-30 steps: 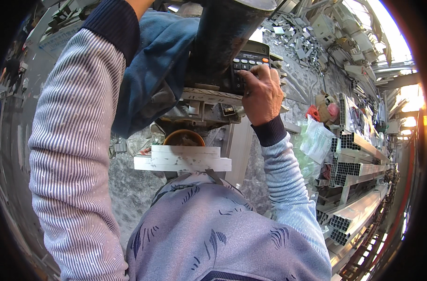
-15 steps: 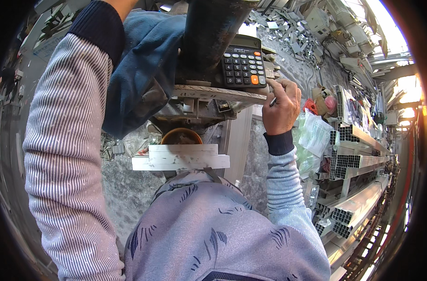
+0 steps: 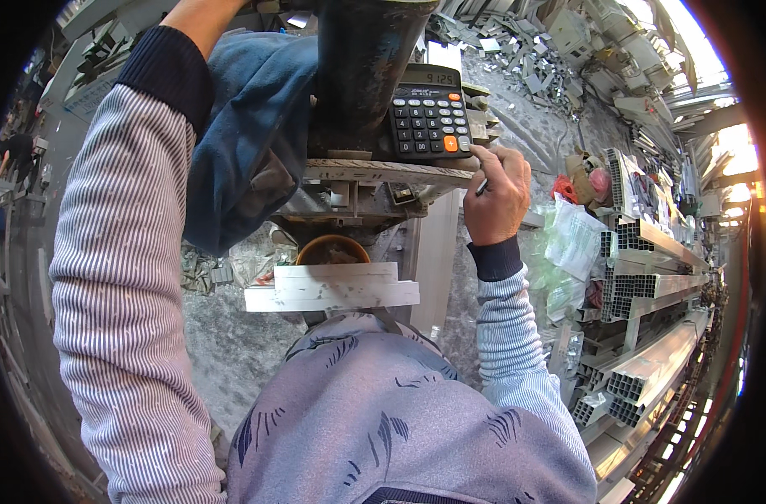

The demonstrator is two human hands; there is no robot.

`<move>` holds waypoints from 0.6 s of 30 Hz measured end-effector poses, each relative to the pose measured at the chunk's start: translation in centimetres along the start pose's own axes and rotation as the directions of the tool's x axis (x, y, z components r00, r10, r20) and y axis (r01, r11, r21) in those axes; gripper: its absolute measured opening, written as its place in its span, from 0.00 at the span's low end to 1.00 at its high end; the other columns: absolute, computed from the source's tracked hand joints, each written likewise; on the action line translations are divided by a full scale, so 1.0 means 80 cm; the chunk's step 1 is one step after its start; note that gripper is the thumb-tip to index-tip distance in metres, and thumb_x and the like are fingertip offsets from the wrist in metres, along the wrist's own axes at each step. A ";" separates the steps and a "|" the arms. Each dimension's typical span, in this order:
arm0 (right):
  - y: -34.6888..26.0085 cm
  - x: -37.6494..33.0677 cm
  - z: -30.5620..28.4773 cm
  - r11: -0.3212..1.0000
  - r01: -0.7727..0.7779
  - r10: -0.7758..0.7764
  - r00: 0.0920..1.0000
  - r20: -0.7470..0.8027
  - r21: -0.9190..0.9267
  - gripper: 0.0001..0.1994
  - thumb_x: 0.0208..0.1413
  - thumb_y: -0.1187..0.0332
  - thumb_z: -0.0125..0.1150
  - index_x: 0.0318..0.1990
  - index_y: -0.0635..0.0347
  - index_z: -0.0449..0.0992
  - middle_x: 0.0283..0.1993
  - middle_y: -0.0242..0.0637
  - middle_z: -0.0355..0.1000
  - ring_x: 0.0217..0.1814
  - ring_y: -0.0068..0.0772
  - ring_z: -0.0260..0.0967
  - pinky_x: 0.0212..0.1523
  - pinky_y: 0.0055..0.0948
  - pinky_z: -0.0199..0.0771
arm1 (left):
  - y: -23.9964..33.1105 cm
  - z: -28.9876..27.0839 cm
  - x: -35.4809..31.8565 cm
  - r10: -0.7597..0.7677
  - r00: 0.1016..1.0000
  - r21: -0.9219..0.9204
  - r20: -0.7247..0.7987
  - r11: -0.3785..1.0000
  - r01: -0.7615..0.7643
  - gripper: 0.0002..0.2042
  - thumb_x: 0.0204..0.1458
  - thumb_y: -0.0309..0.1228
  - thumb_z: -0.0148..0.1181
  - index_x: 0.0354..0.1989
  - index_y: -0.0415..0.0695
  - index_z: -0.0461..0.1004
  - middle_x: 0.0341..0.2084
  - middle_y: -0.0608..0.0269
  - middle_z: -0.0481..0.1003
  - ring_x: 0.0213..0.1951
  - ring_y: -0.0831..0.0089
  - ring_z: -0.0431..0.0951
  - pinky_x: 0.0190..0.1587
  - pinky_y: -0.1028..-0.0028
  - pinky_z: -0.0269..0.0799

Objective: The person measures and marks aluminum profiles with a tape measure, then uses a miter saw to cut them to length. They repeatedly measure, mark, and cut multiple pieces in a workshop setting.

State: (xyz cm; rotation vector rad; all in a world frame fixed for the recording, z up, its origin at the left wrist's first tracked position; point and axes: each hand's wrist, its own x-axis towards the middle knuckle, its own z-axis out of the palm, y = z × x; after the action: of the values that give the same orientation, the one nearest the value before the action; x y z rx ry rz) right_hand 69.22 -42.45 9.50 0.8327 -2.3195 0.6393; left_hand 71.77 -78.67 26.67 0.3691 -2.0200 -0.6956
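A black calculator (image 3: 431,113) with grey and orange keys lies on the wooden board (image 3: 383,171), beside a thick dark metal column (image 3: 366,63). My right hand (image 3: 497,195) is at its lower right corner, the index finger reaching the bottom right key. The other fingers curl around a thin pen (image 3: 482,186), only a short end of which shows. My left arm stretches up past a dark blue cloth (image 3: 253,126). Of my left hand (image 3: 202,15) just the wrist part shows at the top edge; its fingers are hidden.
White bars (image 3: 333,287) lie across in front of my body, with an orange-rimmed bucket (image 3: 333,249) just beyond them. Metal profiles (image 3: 652,361) are stacked at the right, near clear plastic bags (image 3: 572,239). Metal offcuts (image 3: 526,67) litter the floor at the far right.
The calculator's display has gone from one digit to several. My right index finger has come onto the bottom right key. The view has shifted slightly.
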 end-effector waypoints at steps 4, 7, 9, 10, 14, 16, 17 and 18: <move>0.012 -0.011 -0.001 1.000 -0.011 0.012 0.998 -0.055 0.012 0.19 0.46 0.82 0.60 0.45 0.53 0.83 0.44 0.37 0.73 0.49 0.45 0.70 0.50 0.41 0.74 | 0.001 0.001 0.001 -0.029 1.000 -0.033 0.008 0.999 0.029 0.14 0.65 0.35 0.55 0.36 0.37 0.81 0.18 0.58 0.80 0.23 0.71 0.84 0.28 0.70 0.76; 0.018 -0.025 -0.002 1.000 -0.019 0.020 0.995 -0.097 0.009 0.19 0.46 0.83 0.59 0.46 0.54 0.83 0.44 0.39 0.73 0.50 0.46 0.70 0.52 0.42 0.73 | 0.001 0.001 0.000 -0.033 0.999 -0.030 0.010 0.999 0.034 0.14 0.65 0.35 0.55 0.35 0.37 0.81 0.18 0.58 0.80 0.22 0.72 0.83 0.27 0.70 0.76; 0.019 -0.037 -0.002 0.999 -0.036 0.037 0.994 -0.106 0.008 0.19 0.46 0.83 0.59 0.46 0.55 0.83 0.44 0.39 0.73 0.50 0.46 0.71 0.53 0.42 0.72 | 0.000 0.002 0.001 -0.044 0.999 -0.029 0.005 0.999 0.044 0.14 0.66 0.36 0.55 0.35 0.37 0.81 0.18 0.58 0.80 0.21 0.72 0.83 0.27 0.70 0.76; 0.018 -0.044 -0.003 0.999 -0.051 0.052 0.994 -0.101 0.009 0.19 0.46 0.83 0.59 0.46 0.55 0.83 0.44 0.39 0.74 0.50 0.46 0.71 0.53 0.42 0.72 | -0.001 0.004 0.002 -0.057 0.998 -0.030 -0.001 0.998 0.057 0.15 0.66 0.36 0.55 0.35 0.37 0.81 0.17 0.58 0.80 0.21 0.72 0.83 0.27 0.70 0.76; 0.018 -0.056 0.002 0.999 -0.036 0.038 0.991 -0.130 0.016 0.20 0.45 0.84 0.59 0.47 0.56 0.83 0.45 0.39 0.74 0.49 0.46 0.71 0.52 0.41 0.73 | -0.009 0.006 0.007 -0.030 1.000 -0.045 -0.002 0.999 0.030 0.15 0.66 0.36 0.55 0.35 0.38 0.81 0.17 0.60 0.80 0.21 0.73 0.82 0.26 0.71 0.76; 0.018 -0.058 0.006 0.998 -0.051 0.057 0.987 -0.150 0.047 0.21 0.44 0.84 0.59 0.47 0.56 0.82 0.45 0.39 0.74 0.49 0.46 0.71 0.51 0.41 0.74 | -0.013 0.007 0.008 0.000 1.000 0.007 -0.004 1.000 0.000 0.15 0.66 0.36 0.56 0.34 0.38 0.80 0.16 0.60 0.79 0.20 0.74 0.82 0.26 0.71 0.76; 0.018 -0.059 0.008 0.996 -0.058 0.067 0.985 -0.158 0.061 0.22 0.44 0.85 0.59 0.48 0.56 0.82 0.45 0.38 0.73 0.49 0.45 0.71 0.50 0.41 0.74 | -0.015 0.007 0.009 0.016 1.000 0.032 -0.005 0.999 -0.016 0.15 0.66 0.36 0.56 0.33 0.38 0.80 0.16 0.60 0.79 0.20 0.74 0.81 0.26 0.71 0.75; 0.019 -0.059 0.010 0.996 -0.058 0.069 0.983 -0.171 0.071 0.22 0.44 0.85 0.59 0.48 0.56 0.82 0.45 0.38 0.73 0.49 0.45 0.71 0.49 0.41 0.74 | -0.017 0.007 0.009 0.017 1.000 0.025 0.000 1.000 -0.017 0.15 0.66 0.36 0.56 0.33 0.38 0.80 0.16 0.61 0.79 0.19 0.74 0.81 0.25 0.71 0.75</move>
State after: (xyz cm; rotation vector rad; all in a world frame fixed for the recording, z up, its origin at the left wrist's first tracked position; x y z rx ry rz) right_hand 70.88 -39.98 5.47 0.7050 -2.1851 0.7871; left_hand 70.89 -79.94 26.15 0.3665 -2.0312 -0.6602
